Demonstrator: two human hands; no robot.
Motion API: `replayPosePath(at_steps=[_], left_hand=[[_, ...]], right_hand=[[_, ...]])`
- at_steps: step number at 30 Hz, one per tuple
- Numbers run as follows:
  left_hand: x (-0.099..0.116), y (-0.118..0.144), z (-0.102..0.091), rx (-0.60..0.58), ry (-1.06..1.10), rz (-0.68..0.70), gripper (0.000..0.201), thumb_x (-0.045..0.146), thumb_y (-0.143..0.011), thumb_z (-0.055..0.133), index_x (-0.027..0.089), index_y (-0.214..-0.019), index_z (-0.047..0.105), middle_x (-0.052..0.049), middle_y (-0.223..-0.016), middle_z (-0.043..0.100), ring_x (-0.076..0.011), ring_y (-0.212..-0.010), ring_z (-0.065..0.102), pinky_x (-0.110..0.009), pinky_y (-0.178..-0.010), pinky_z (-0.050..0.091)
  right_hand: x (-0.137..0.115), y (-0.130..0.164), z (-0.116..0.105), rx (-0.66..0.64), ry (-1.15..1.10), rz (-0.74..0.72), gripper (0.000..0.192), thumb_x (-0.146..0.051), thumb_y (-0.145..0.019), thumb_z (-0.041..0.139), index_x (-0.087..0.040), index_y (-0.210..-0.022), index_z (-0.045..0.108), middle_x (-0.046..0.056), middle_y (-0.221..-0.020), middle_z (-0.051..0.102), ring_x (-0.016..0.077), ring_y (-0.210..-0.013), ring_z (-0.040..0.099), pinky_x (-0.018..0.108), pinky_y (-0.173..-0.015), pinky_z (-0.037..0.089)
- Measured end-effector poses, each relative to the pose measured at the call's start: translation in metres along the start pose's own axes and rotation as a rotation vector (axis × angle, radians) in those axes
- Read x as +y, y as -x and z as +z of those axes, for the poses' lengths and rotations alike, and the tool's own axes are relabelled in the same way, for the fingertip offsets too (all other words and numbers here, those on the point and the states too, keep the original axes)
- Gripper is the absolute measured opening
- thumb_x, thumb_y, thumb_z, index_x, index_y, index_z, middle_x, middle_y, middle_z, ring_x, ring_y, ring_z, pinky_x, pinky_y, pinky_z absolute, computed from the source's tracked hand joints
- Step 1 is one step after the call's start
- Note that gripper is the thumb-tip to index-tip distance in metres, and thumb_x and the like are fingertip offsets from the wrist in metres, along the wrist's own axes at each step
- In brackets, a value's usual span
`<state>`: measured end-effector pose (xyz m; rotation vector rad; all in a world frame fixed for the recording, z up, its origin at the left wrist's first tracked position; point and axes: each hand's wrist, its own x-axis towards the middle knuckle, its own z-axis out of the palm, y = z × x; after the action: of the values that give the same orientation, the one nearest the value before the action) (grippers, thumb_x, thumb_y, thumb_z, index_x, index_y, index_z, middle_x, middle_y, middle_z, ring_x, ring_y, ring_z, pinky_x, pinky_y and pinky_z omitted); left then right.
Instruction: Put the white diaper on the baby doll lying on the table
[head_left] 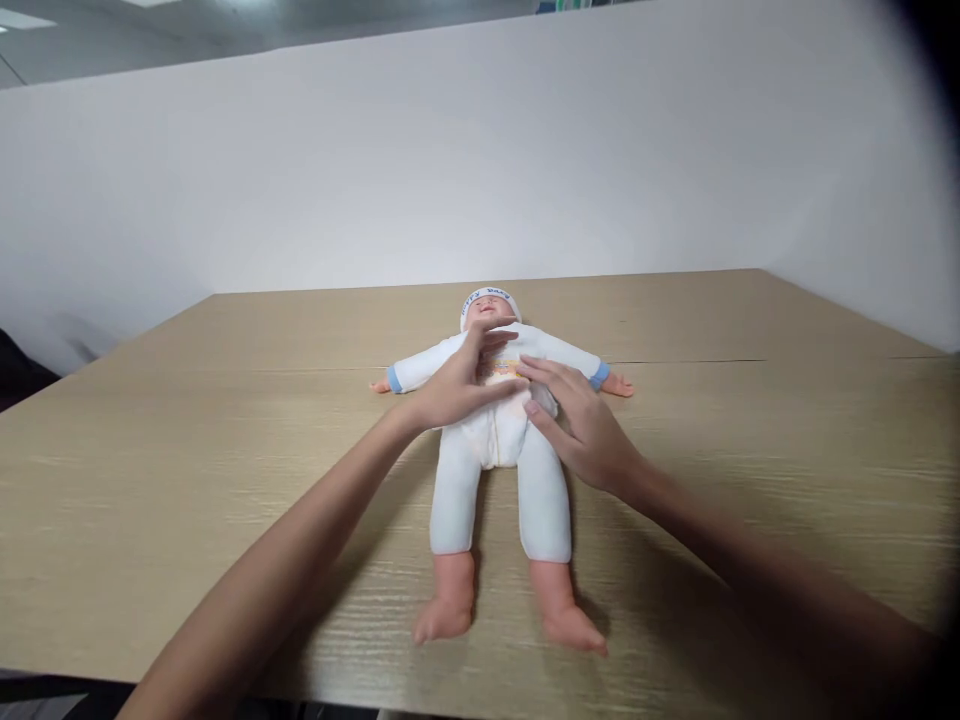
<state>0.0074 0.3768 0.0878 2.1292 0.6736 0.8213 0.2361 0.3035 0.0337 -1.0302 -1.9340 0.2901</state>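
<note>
Both hands lie open on a baby doll (pixel 501 440): the left hand (pixel 457 385) flat across its chest, the right hand (pixel 581 425) at its 3 o'clock hip, the doll face-up mid-table (pixel 150 480), head toward 12 o'clock.

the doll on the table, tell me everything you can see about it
The baby doll lies face up on the wooden table, head away from the camera, arms spread out to the sides, legs toward the near edge. It wears a white one-piece with blue cuffs and a white cap with blue lettering; its bare feet and hands look like plastic. The left hand and right hand both rest on its torso.
</note>
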Motion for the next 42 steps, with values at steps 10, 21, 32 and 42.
replayPosePath(at_steps=[10, 21, 32, 42], left_hand=[[-0.052, 0.081, -0.03, 0.286, -0.48, -0.178, 0.046, 0.052, -0.111, 0.056, 0.023, -0.146, 0.058, -0.015, -0.149, 0.07, -0.0317, -0.135, 0.066, -0.053, -0.118, 0.051], [-0.061, 0.096, -0.039, 0.123, -0.808, -0.578, 0.035, 0.055, -0.102, 0.063, 0.021, -0.099, 0.067, -0.015, -0.104, 0.077, -0.0347, -0.1, 0.071, -0.046, -0.09, 0.052], [-0.044, 0.072, -0.048, 0.366, 0.121, -0.492, 0.047, 0.056, -0.088, 0.067, 0.023, -0.063, 0.045, 0.004, -0.065, 0.041, -0.0127, -0.064, 0.035, -0.031, -0.065, 0.028], [-0.026, 0.025, -0.009, 0.331, 0.342, -0.383, 0.056, 0.07, -0.092, 0.07, 0.021, -0.068, 0.057, -0.001, -0.072, 0.055, -0.0163, -0.071, 0.049, -0.032, -0.069, 0.039]], right_hand=[[-0.022, -0.019, 0.009, 0.107, 0.086, -0.022, 0.024, -0.033, -0.113, 0.055, -0.024, -0.13, 0.07, 0.011, -0.132, 0.077, 0.0327, -0.127, 0.069, 0.052, -0.114, 0.051], [-0.066, -0.094, 0.05, -0.249, 0.527, 0.301, 0.034, -0.05, -0.099, 0.073, -0.021, -0.088, 0.062, 0.01, -0.089, 0.074, 0.0252, -0.082, 0.063, 0.035, -0.068, 0.031], [-0.062, -0.098, 0.057, -0.318, 0.602, 0.42, 0.028, -0.047, -0.09, 0.072, -0.021, -0.091, 0.063, 0.007, -0.079, 0.071, 0.0221, -0.071, 0.059, 0.035, -0.064, 0.027], [-0.061, -0.095, 0.034, -0.396, 0.311, 0.312, 0.042, -0.057, -0.102, 0.068, -0.023, -0.081, 0.053, 0.002, -0.084, 0.073, 0.02, -0.077, 0.061, 0.032, -0.068, 0.033]])
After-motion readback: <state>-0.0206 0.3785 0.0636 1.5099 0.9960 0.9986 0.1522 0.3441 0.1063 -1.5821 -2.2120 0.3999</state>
